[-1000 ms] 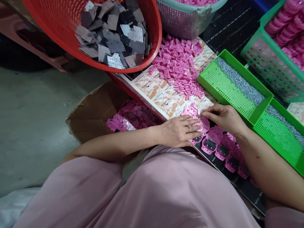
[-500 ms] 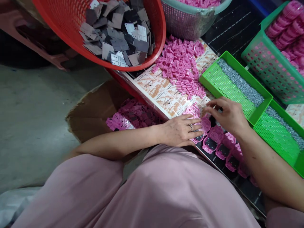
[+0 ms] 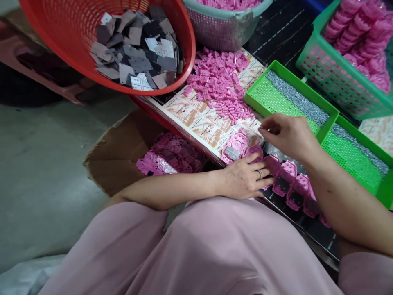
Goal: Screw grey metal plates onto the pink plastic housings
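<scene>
My left hand (image 3: 245,178) lies with its fingers spread over a row of pink plastic housings at the bench edge. Just left of its fingertips is an uncovered pink housing (image 3: 236,146) with a grey metal plate in it. Further pink housings with dark plates, such as this one (image 3: 295,191), continue to the right, partly under my right forearm. My right hand (image 3: 291,133) hovers above the row, thumb and index finger pinched together. Whatever the pinch holds, if anything, is too small to make out.
Small pink parts (image 3: 217,76) are heaped on the bench (image 3: 196,123). Green trays (image 3: 321,137) of tiny metal pieces lie at right. A red basket (image 3: 187,53) holds metal plates. A pale basket (image 3: 215,30) and a green basket (image 3: 340,73) hold pink parts. Below is a cardboard box (image 3: 107,159).
My left hand has slid right along the row, uncovering the leftmost housing with its grey plate. My right hand stays pinched above the row. The whole view has shifted slightly.
</scene>
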`<state>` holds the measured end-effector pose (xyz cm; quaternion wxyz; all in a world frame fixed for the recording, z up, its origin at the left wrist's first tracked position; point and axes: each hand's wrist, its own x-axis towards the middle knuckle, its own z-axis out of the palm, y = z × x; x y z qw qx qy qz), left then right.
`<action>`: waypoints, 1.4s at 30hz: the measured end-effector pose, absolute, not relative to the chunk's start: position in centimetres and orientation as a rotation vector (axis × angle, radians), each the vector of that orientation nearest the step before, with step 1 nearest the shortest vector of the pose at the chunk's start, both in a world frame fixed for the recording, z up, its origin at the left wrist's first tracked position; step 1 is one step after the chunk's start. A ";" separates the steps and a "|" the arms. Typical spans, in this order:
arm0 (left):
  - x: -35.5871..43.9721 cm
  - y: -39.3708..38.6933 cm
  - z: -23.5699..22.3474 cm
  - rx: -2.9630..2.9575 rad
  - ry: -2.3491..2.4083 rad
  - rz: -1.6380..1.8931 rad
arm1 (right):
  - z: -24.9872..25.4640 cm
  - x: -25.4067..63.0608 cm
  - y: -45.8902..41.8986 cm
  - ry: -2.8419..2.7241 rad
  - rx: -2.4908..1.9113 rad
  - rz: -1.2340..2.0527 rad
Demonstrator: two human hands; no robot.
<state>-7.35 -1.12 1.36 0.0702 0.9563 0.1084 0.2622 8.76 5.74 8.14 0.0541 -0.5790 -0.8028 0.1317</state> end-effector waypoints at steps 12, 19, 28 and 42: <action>-7.9 -0.7 0.8 2.899 0.324 0.718 | 5.8 14.8 0.9 -1.829 -1.809 1.056; -7.9 -0.8 0.9 2.900 0.337 0.649 | 4.7 14.4 1.6 -2.114 -1.743 0.851; -7.8 -0.7 0.8 2.901 0.314 0.745 | 5.9 14.3 2.3 -2.249 -1.815 0.655; -7.2 -0.8 0.5 2.871 0.340 0.750 | 6.8 6.6 8.1 -2.917 -1.746 -0.125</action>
